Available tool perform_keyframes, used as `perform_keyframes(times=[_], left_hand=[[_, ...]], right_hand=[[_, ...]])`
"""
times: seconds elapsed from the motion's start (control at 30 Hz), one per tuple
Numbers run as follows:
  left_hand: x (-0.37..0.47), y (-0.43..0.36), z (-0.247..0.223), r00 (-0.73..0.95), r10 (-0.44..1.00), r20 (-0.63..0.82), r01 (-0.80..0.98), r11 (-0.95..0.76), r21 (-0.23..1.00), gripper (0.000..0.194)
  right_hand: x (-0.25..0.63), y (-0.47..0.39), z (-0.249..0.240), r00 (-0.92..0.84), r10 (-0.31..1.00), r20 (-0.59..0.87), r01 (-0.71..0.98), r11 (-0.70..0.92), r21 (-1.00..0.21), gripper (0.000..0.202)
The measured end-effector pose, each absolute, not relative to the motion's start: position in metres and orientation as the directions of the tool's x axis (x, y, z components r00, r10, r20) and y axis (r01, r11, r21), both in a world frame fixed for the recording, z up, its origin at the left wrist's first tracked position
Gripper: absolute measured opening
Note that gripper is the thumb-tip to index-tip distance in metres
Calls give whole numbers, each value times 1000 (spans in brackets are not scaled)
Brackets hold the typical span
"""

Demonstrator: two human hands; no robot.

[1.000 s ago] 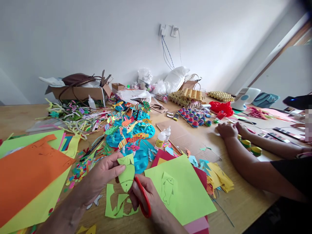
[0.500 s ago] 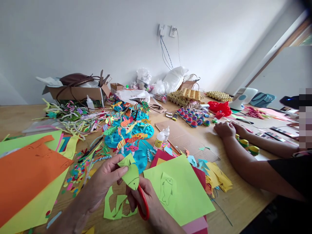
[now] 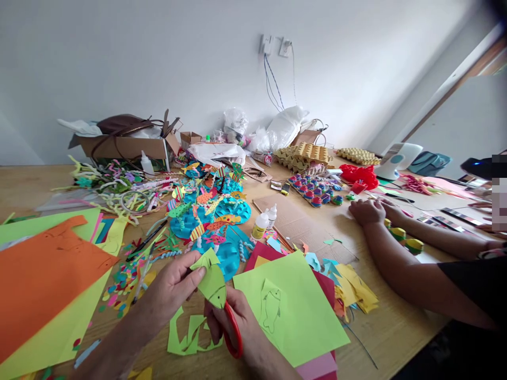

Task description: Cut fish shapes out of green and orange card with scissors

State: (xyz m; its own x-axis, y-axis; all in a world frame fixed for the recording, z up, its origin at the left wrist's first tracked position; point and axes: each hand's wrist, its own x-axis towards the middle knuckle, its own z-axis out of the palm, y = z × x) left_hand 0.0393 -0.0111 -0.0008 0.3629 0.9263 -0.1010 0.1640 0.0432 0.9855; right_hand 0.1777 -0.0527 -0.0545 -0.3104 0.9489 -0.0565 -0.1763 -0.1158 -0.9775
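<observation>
My left hand (image 3: 174, 287) pinches a green paper fish (image 3: 213, 285) between thumb and fingers; the fish has a drawn eye and pen lines. In my right hand (image 3: 240, 316) are red-handled scissors (image 3: 233, 331), their blades hidden behind the fish. Green paper offcuts (image 3: 184, 338) lie on the table below my hands. Just right of my right hand, a green sheet (image 3: 304, 306) bears a smaller piece with a fish drawn on it, on top of dark red sheets.
Blue painted carton pieces with paper fish (image 3: 227, 258) stand ahead. Glue bottles (image 3: 260, 226) are beyond the green sheet. Orange paper (image 3: 51, 285) lies left. Another person's arms (image 3: 390, 264) rest at right, near a painted carton (image 3: 312, 192).
The view has shifted slightly. Both hands keep nearly the same place and grip, with the fish and the scissors almost unmoved.
</observation>
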Motion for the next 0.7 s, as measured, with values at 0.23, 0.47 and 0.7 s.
perform_keyframes(times=[0.23,0.47,0.7], left_hand=[[38,-8,-6,411,899,-152,257,45,965,22],[38,-12,-2,358,921,-153,192,88,978,20],[38,-9,2,412,907,-85,108,43,993,17]], right_hand=[[178,-54,-68,-319,948,5,-243,-77,-967,53],[179,-53,-64,-326,944,-42,-231,-122,-965,56],[180,-52,-64,-356,933,-56,-223,-143,-964,62]])
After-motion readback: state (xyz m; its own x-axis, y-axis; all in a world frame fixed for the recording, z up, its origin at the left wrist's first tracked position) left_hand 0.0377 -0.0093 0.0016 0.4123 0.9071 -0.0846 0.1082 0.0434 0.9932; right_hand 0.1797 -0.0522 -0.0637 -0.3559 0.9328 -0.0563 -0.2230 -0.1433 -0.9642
